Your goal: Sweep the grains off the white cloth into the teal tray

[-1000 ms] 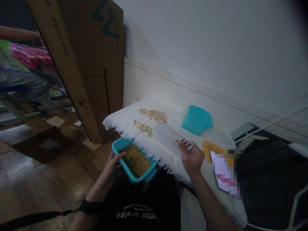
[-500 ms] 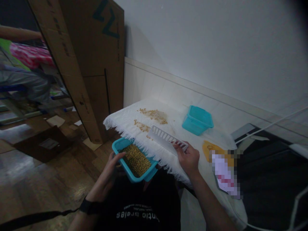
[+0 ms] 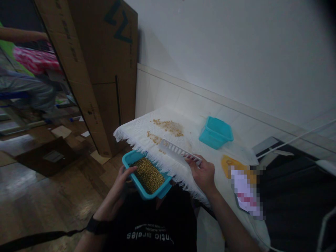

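My left hand (image 3: 121, 182) grips the near-left rim of a teal tray (image 3: 130, 158) full of tan beans (image 3: 148, 175), held below the table's front edge. My right hand (image 3: 202, 174) is closed on one end of a white slotted plastic scraper (image 3: 177, 151), which lies tilted on the white fringed cloth (image 3: 136, 129). The scraper's far end sits beside a small trail of loose beans (image 3: 154, 138). A larger patch of beans (image 3: 169, 126) lies further back on the cloth.
A second teal tray (image 3: 215, 131) stands at the back of the cloth. An orange card (image 3: 227, 163) and a blurred sheet lie to the right. Large cardboard boxes (image 3: 102, 63) lean at the left. Another person is far left. White cables run at right.
My right hand has drawn the scraper to the left and nearer the front edge, tilting it flatter toward the small bean trail. The tray and left hand have stayed put.
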Demonstrator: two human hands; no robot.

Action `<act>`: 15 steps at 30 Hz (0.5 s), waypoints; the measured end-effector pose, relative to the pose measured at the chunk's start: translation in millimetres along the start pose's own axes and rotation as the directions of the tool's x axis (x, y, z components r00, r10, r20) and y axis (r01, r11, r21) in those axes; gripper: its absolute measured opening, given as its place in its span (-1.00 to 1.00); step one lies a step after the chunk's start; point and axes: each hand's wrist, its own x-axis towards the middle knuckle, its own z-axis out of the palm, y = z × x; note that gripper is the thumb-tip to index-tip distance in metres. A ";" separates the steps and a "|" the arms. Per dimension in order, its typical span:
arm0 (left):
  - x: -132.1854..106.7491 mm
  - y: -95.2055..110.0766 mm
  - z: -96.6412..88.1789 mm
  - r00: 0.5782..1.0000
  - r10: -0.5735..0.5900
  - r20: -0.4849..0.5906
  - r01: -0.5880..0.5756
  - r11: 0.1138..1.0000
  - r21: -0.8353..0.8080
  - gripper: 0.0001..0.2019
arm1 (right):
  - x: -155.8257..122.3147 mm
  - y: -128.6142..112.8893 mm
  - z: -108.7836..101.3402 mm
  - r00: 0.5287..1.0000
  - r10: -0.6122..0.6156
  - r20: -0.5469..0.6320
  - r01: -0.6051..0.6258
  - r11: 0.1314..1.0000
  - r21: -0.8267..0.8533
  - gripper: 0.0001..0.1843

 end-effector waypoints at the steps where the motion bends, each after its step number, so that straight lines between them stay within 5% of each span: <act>1: -0.5 0.1 0.2 1.000 0.005 0.001 -0.005 1.000 -0.002 -0.23 | 0.0 -1.1 0.0 1.000 -0.003 0.009 0.003 1.000 0.003 -0.62; 10: -6.2 4.0 2.4 1.000 0.013 0.007 -0.013 1.000 -0.003 -0.28 | -11.3 -25.3 -2.3 0.990 -0.128 0.050 0.127 0.991 0.033 -0.71; 15: -7.4 5.2 3.3 1.000 0.016 0.000 -0.016 1.000 -0.019 -0.29 | -4.7 -22.2 -8.0 0.997 -0.008 -0.080 0.004 0.999 -0.043 -0.54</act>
